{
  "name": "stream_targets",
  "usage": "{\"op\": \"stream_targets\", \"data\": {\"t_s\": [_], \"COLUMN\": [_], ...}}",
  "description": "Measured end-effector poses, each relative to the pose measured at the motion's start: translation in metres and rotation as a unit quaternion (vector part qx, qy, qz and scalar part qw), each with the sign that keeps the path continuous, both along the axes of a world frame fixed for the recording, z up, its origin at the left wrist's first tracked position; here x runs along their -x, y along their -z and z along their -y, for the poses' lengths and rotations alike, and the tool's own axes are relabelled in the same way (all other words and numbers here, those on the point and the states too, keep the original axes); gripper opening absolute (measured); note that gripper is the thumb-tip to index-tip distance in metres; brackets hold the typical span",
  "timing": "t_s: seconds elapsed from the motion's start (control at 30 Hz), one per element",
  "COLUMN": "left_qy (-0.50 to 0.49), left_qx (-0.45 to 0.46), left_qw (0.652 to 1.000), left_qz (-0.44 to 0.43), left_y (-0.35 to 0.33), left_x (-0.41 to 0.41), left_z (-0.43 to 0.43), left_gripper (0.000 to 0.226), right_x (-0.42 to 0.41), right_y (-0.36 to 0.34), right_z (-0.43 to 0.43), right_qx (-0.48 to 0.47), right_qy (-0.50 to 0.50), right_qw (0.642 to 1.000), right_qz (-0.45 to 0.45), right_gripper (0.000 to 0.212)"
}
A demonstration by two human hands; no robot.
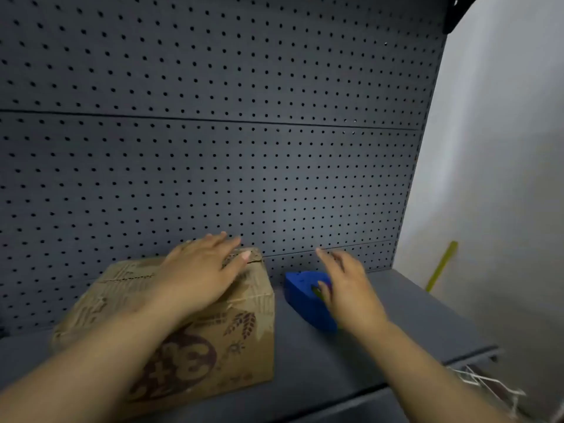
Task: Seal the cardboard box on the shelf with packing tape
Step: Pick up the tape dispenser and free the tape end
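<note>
Nearest, bottom right: a tangle of white wire [488,389], blurred, can't tell what it is, sits below the front lip of the dark grey shelf [381,340]. Two bare forearms come in from the bottom edge. Cardboard box [189,337] sits on the shelf, left of centre, brown with dark red print and a wheat motif on the near face, top flaps down, back edge near the pegboard. Left hand [198,276] lies flat on the box top, fingers spread and apart, palm down, not gripping anything. Just right of the box, with a gap of bare shelf between, is a blue tape dispenser [302,296]. Right hand [348,288] is over its right side, fingers loosely open and extended; touching or just above it, can't tell due to motion blur, not closed on it. Behind everything: dark perforated pegboard [213,132] as the shelf's back wall, horizontal seam across the middle. Far right: plain pale wall [503,148], with a yellow-green strip [442,265] leaning against it.
</note>
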State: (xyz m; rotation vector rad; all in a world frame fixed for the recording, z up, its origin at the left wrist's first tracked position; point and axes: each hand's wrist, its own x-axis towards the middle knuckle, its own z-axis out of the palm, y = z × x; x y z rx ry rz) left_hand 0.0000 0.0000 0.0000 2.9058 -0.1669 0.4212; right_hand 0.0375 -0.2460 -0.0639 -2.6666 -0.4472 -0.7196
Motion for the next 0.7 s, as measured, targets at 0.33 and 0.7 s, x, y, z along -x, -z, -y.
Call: {"op": "stream_targets", "data": {"t_s": [0.33, 0.7], "left_qy": [-0.022, -0.028], "left_qx": [-0.030, 0.009], "left_qw": [0.999, 0.999], "left_qz": [0.033, 0.032], "left_y": [0.023, 0.025], "left_x": [-0.005, -0.004], "left_z": [-0.001, -0.001], "left_gripper": [0.086, 0.079], "right_x": [-0.037, -0.041], "right_y": [0.057, 0.061], "right_z": [-0.026, 0.000], "right_qx": [0.235, 0.208], "right_qy": [0.165, 0.092], "right_qw": [0.941, 0.964], "right_qz": [-0.179, -0.137], "right_gripper": [0.071, 0.072]}}
